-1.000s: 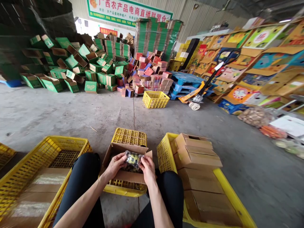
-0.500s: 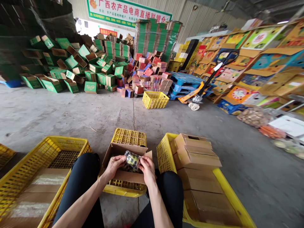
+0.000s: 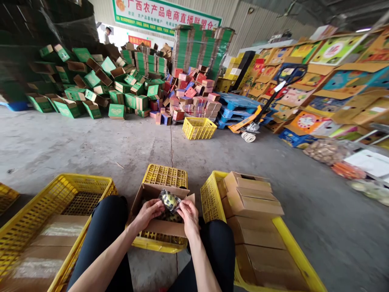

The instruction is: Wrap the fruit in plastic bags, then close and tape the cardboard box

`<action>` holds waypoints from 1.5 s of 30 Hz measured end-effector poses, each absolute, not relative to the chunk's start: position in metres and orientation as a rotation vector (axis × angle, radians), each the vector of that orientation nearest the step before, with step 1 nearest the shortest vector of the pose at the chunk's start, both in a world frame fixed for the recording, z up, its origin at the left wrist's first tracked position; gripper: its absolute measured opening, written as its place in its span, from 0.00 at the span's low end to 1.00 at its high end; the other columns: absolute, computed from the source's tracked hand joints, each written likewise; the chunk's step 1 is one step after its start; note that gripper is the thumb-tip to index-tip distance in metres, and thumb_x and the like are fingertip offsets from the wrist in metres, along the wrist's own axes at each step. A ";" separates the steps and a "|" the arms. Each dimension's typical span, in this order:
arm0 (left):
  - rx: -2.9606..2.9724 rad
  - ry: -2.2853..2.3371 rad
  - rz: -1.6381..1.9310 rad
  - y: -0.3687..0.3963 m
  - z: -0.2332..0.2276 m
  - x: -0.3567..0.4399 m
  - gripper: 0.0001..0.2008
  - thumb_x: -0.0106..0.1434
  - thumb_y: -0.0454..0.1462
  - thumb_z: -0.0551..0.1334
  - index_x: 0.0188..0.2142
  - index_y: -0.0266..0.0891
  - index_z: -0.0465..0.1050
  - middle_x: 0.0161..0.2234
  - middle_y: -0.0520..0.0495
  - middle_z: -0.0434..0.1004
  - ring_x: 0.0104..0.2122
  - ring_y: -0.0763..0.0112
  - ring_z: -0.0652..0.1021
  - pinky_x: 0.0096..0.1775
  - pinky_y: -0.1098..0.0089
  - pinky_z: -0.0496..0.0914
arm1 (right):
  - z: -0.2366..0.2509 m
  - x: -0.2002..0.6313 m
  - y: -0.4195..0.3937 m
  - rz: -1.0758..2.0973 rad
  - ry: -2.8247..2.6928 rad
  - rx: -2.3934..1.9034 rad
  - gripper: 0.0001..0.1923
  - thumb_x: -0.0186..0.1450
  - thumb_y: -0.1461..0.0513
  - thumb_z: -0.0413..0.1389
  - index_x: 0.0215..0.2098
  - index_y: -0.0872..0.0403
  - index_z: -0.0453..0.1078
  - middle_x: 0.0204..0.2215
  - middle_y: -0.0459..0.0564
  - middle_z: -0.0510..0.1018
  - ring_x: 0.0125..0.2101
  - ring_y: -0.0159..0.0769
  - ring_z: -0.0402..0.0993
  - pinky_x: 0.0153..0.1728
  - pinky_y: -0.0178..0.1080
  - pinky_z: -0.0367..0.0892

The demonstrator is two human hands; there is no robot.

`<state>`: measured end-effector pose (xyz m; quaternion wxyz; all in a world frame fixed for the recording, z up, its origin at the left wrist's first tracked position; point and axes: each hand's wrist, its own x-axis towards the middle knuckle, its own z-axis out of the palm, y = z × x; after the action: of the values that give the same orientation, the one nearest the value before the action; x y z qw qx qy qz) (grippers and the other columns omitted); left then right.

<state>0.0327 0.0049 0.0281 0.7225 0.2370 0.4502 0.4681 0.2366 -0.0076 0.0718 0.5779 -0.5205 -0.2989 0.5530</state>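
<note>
Both hands hold a small clear-wrapped packet with yellow and dark contents above an open cardboard box. My left hand grips the packet's left edge and my right hand grips its right edge. The box rests on an upturned yellow crate between my knees. More similar dark and yellow items lie inside the box, partly hidden by my hands.
A yellow crate on my left holds a taped carton. Another yellow crate on my right holds several stacked cartons. Farther off stand a yellow basket, piles of green and red boxes, blue pallets, and a pallet jack.
The packet has been lifted a little and tilted, its top now turned towards the far side of the box. Both hands stay in place.
</note>
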 end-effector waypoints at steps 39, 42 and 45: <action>0.515 0.712 1.097 0.000 0.044 0.039 0.31 0.54 0.45 0.79 0.55 0.40 0.75 0.51 0.38 0.81 0.47 0.54 0.83 0.48 0.58 0.78 | 0.071 0.228 -0.013 1.413 -1.015 -1.193 0.28 0.51 0.42 0.73 0.41 0.51 0.84 0.38 0.54 0.87 0.37 0.49 0.85 0.45 0.53 0.80; 0.521 0.708 1.084 -0.002 0.046 0.039 0.32 0.53 0.44 0.81 0.54 0.40 0.75 0.53 0.37 0.80 0.50 0.52 0.82 0.51 0.57 0.76 | 0.073 0.227 -0.013 1.394 -0.981 -1.201 0.28 0.49 0.43 0.74 0.40 0.51 0.85 0.38 0.55 0.87 0.37 0.49 0.84 0.45 0.52 0.80; 0.529 0.686 1.065 -0.002 0.047 0.039 0.34 0.51 0.42 0.81 0.55 0.40 0.75 0.54 0.36 0.80 0.51 0.51 0.82 0.52 0.57 0.75 | 0.073 0.226 -0.013 1.392 -0.968 -1.201 0.28 0.48 0.43 0.75 0.40 0.51 0.84 0.37 0.54 0.86 0.37 0.48 0.84 0.44 0.50 0.80</action>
<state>0.0392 -0.0024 0.0471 0.7734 0.2441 0.3169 0.4918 0.2257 -0.0129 0.0726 0.5073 -0.4982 -0.4015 0.5773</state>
